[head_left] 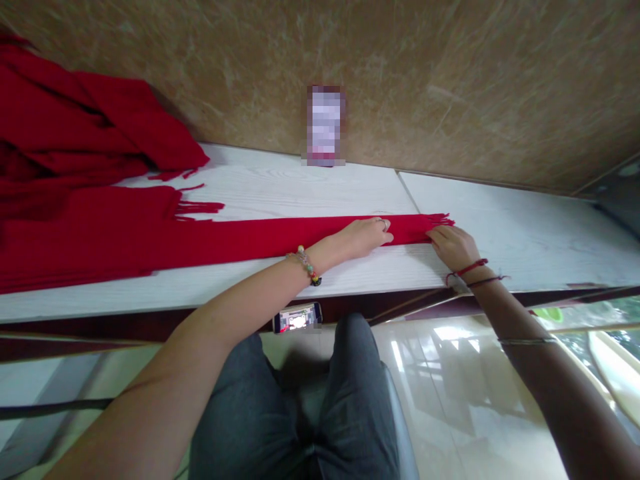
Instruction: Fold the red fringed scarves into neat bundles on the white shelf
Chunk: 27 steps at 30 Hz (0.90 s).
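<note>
Head view: red scarf [250,240] under loosely curled left hand [367,237]; right hand [454,247] nearly closed at fringed end, both grips unclear.

Beaded bracelet [307,265], multicoloured, left of centre. Red cord bracelets [473,268], right of centre. Trousers [290,407], lower centre: dark grey, apparently denim.

We have the left hand [367,237] flat on the long red scarf [240,240], right hand [453,247] with fingertips at its fringed end, scarf laid along the white wood-grain table [525,233]. More red cloth [110,127] piled at the left, against the brown marbled wall [450,80]. We see one phone [325,127], pixelated, upright at that wall, another [299,319] lit just below the table's near edge.
</note>
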{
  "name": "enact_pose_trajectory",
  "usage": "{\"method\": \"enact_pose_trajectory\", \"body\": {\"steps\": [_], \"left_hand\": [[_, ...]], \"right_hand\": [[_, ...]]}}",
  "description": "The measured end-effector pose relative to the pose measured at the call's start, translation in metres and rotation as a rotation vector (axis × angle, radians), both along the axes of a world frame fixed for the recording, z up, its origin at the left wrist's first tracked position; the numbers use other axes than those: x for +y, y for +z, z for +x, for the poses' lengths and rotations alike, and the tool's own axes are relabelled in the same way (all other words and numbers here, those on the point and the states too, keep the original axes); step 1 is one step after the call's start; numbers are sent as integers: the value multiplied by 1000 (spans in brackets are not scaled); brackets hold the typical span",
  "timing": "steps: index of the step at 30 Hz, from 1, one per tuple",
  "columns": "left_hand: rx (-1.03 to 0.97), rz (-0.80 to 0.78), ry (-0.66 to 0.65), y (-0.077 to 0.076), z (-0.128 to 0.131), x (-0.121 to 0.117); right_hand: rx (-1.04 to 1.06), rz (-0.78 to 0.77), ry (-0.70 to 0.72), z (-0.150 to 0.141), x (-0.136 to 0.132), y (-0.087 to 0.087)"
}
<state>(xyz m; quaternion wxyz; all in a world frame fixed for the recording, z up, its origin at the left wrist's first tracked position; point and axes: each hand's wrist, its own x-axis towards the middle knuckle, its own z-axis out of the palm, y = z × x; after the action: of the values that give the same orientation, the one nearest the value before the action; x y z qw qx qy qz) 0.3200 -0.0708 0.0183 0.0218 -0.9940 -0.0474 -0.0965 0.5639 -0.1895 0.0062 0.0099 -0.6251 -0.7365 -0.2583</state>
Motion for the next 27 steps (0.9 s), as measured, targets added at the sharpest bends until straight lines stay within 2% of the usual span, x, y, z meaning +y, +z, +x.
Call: {"method": "enact_pose_trajectory", "body": {"steps": [3, 11, 16, 21, 24, 27], "left_hand": [[25, -52, -50, 0, -3, 2], [218, -349, -27, -2, -8, 7], [227, -420, -53, 1, -8, 9], [281, -433, -66, 5, -11, 9], [260, -433, -75, 2, -10, 8], [220, -411, -43, 0, -8, 7]], "right_hand": [[-9, 1, -43, 2, -5, 0], [-166, 17, -95, 6, -3, 5], [-127, -109, -87, 11, -6, 6], [-92, -265, -267, 7, -17, 24], [-60, -193, -354, -9, -16, 38], [131, -52, -236, -34, -1, 38]]}}
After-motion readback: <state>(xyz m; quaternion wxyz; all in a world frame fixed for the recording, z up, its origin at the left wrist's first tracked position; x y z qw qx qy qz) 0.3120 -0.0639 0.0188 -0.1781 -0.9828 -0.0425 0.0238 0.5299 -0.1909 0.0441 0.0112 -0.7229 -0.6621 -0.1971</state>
